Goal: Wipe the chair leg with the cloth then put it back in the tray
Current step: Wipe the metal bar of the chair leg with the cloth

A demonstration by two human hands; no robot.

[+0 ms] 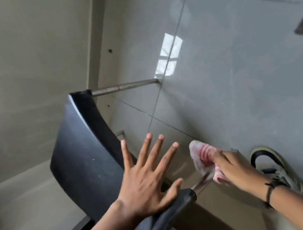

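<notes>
While your left hand (145, 180) lay spread flat on the black chair seat (84, 160) to steady it, your right hand (236, 169) gripped the pink cloth (201, 156) around the metal chair leg (202, 182).

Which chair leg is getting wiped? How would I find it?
Find the dark chair seat with the left hand spread flat on it. At its near corner a metal chair leg runs out toward the shoes. Unlike the bare leg farther away, the right hand grips a pink-and-white cloth around this one.
</notes>
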